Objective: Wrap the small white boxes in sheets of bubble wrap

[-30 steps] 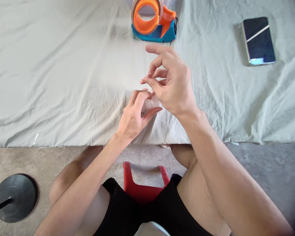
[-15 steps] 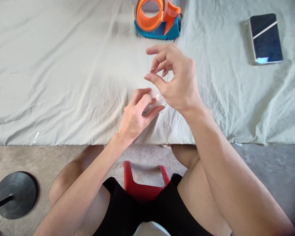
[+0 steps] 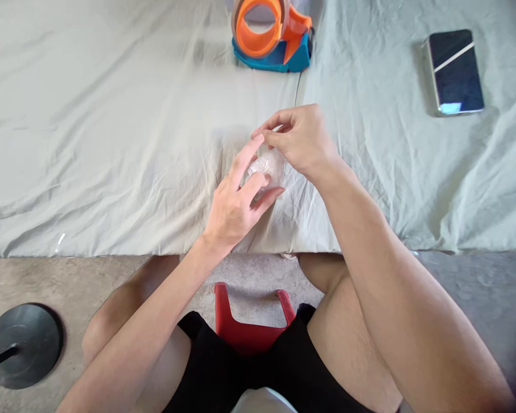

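Observation:
A small, shiny bundle of clear crumpled plastic (image 3: pixel 272 164) rests on the cloth near the table's front edge. My left hand (image 3: pixel 232 205) curls round its near left side, with a finger on top and the thumb along the close side. What lies inside the plastic I cannot make out. My right hand (image 3: pixel 306 139) is just beyond the bundle, thumb and forefinger pinched together beside my left fingertip. Whatever the pinch holds is too small or hidden to name.
A tape dispenser (image 3: pixel 301 56) with an orange hub and blue base stands at the back middle. To the right lies a dark, glossy rectangular box (image 3: pixel 458 74). Below the wrinkled cloth (image 3: pixel 112 143) are a red stool (image 3: pixel 249 337) and a round black base (image 3: pixel 23 344).
My right hand has come down toward the bundle, and its finger and thumb have closed into a pinch. My left forefinger has stretched forward, showing more of the plastic.

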A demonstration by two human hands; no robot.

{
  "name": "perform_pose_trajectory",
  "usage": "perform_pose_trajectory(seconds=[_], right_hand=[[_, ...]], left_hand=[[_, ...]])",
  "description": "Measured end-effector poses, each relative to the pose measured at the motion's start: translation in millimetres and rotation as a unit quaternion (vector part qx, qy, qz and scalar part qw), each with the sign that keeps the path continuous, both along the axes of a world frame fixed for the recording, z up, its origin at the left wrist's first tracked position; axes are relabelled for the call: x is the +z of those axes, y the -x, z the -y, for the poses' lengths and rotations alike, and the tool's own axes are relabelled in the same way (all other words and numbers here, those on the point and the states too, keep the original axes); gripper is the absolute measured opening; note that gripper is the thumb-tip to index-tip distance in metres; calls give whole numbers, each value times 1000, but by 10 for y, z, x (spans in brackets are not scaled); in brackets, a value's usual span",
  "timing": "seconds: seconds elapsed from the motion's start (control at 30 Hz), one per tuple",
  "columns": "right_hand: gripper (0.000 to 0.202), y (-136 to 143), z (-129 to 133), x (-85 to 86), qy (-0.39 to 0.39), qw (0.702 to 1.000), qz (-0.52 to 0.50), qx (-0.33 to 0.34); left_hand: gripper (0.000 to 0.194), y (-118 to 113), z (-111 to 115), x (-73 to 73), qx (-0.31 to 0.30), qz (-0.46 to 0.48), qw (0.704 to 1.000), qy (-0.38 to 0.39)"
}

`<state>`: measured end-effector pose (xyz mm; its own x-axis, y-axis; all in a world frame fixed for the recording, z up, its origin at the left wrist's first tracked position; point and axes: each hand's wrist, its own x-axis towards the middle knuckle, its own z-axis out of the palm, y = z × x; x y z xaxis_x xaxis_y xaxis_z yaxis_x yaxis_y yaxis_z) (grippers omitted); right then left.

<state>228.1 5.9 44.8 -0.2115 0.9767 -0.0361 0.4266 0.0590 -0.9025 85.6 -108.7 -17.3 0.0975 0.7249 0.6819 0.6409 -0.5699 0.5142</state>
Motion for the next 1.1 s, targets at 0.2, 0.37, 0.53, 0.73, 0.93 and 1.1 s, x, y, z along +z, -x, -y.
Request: perform_pose_trajectory(seconds=[0.2, 0.37, 0.53, 0.73, 0.93, 1.1], right_hand=[[29, -27, 20, 24, 66, 995, 77, -2], [33, -18, 43, 114, 100, 986, 129, 16], [34, -74, 23, 163, 109, 977, 182, 28], [42, -83, -11, 228, 133, 961, 242, 32], [43, -86, -10, 229, 130, 957, 256, 36], [31, -196, 9, 159, 76, 984, 158, 4]], left_hand=[[20, -6, -11, -64, 23, -29, 999, -33], [26, 4, 1, -82, 24, -44, 999, -10], [27, 35, -6, -28, 2, -22, 999, 24], [31, 83, -28, 27, -38, 30, 994, 102], [51, 100, -50, 33, -64, 55, 986, 144], [69, 126, -76, 36, -74, 39, 982, 170]])
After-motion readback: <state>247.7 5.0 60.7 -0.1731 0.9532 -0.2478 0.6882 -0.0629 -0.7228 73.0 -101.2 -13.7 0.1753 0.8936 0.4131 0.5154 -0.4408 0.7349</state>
